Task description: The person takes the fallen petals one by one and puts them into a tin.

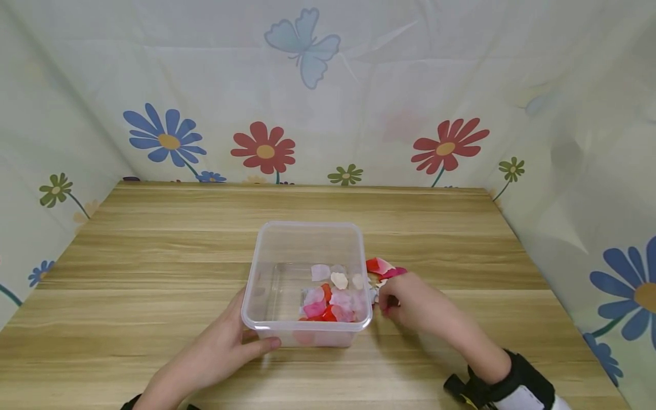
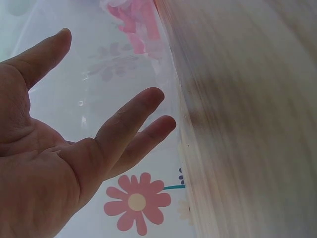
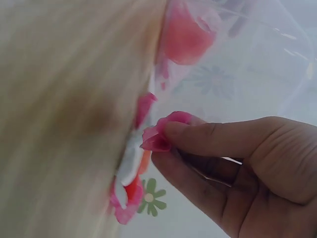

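Observation:
A clear plastic box stands on the table with pink, red, white and cream petals inside, mostly toward its right. Around its near left corner lies my left hand, thumb along the front wall; the left wrist view shows the fingers spread and fairly straight. To the right of the box, my right hand pinches a pink petal between thumb and finger, clearest in the right wrist view. Loose red, pink and white petals lie beside the box, partly hidden by that hand.
The wood-grain table spreads out around the box. A pale cloth printed with flowers and a butterfly hangs behind it and along both sides. A black wrist strap is on the right forearm.

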Tool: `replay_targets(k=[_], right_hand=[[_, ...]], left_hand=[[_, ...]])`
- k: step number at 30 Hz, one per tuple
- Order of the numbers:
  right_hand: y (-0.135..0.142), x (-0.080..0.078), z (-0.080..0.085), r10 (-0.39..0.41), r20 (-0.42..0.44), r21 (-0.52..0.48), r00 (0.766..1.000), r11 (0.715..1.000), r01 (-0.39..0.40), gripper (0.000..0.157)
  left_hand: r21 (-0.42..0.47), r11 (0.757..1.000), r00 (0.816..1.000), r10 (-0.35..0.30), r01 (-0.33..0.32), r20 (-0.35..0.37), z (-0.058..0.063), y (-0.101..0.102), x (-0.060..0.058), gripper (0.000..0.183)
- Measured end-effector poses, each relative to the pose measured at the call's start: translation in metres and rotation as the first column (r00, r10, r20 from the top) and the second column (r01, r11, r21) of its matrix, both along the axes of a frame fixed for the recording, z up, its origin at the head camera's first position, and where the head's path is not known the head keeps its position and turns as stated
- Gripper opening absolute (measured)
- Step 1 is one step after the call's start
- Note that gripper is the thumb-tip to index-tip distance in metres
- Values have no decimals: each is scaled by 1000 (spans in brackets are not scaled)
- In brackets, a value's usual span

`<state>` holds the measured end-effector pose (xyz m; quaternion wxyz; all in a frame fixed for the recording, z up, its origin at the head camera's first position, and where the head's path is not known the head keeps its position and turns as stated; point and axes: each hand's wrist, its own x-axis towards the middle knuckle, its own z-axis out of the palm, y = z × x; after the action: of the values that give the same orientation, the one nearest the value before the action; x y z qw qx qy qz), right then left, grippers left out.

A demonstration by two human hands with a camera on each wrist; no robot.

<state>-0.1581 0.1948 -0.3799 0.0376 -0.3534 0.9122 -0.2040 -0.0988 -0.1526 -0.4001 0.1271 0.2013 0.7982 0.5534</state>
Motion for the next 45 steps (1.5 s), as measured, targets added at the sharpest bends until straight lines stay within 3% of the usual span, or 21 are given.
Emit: replay_targets(k=[13, 27, 31, 35, 38, 42, 45], right_hand=[[4, 4, 30, -104, 19, -137, 994, 985, 105, 23], [-4, 9, 52, -196, -173, -315, 965, 939, 135, 28], [-7, 10, 56, -209, -225, -400, 952, 910, 106, 31], [-13, 12, 56, -183, -242, -499, 953, 866, 40, 32], [-17, 12, 54, -116, -283, -548, 952, 834, -61, 30], [-24, 11, 52, -15, -344, -565, 939, 802, -195, 15], [-29, 12, 51, 41, -365, -569, 930, 781, -258, 26]], left_hand=[[6, 1000, 1000, 1, -1, -17, -2, 0, 0, 98], [-31, 999, 999, 12, -13, -32, 0, 0, 0, 94], [-13, 1000, 1000, 0, 0, -25, 0, 0, 0, 95], [12, 1000, 1000, -10, 10, -17, -1, 0, 0, 98], [27, 999, 1000, -17, 18, -19, -1, 0, -1, 99], [36, 999, 999, -24, 24, -22, -1, 0, -1, 98], [38, 999, 999, -26, 27, -20, -1, 0, -1, 98]])
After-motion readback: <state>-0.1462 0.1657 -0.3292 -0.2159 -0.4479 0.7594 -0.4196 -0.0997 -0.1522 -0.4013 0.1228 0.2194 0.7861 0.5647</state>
